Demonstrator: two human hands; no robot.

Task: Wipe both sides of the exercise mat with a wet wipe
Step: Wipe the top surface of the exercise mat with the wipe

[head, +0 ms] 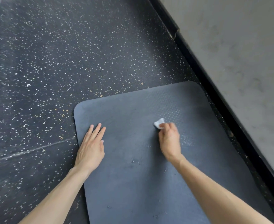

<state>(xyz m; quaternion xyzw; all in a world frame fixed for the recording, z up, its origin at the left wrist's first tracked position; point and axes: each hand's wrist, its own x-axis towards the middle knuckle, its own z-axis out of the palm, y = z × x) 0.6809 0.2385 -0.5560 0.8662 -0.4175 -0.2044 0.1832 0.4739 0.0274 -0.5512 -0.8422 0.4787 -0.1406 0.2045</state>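
Floor (68, 54), mat (133, 175); right hand (169, 139) grips wipe (159, 123).

The person wears nothing on either arm in view: the left forearm (57, 196) and right forearm (214, 188) are bare up to the picture's lower edge. The left hand (91, 149) and right hand (170, 139) are bare as well, with tendons showing faintly on their backs.
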